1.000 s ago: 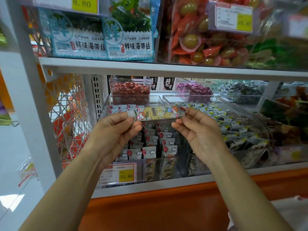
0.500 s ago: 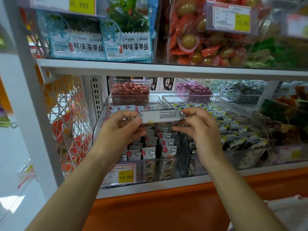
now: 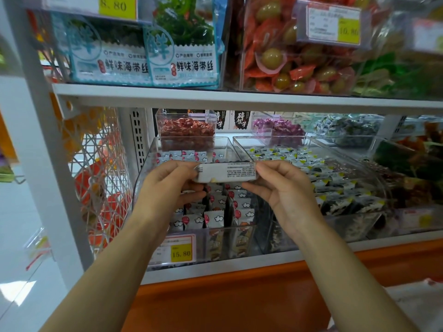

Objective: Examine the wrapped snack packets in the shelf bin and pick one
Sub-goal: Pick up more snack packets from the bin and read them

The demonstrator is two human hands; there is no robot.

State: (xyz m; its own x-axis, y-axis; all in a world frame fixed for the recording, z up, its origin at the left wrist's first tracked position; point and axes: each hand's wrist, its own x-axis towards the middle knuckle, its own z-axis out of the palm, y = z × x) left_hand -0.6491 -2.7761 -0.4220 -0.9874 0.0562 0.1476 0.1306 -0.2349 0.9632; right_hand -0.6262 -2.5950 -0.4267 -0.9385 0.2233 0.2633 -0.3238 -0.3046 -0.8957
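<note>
A long snack packet (image 3: 225,173) is held level above the clear shelf bin (image 3: 143,168), its white back with small black print facing me. My left hand (image 3: 169,188) pinches its left end and my right hand (image 3: 285,190) pinches its right end. Below them the bin holds several upright packets (image 3: 217,218) with white clouds and red dots. A yellow price tag (image 3: 181,253) reading 15.80 is on the bin's front.
A second clear bin (image 3: 359,159) of dark green and white packets stands to the right. Small boxes of red (image 3: 187,133) and purple sweets (image 3: 278,128) sit behind. The upper shelf (image 3: 239,99) hangs close overhead. A wire basket (image 3: 96,178) is at left.
The packet has been turned over between both hands: its colourful yellow front faced me a second ago, now the printed white back does. Both hands stay at about the same place.
</note>
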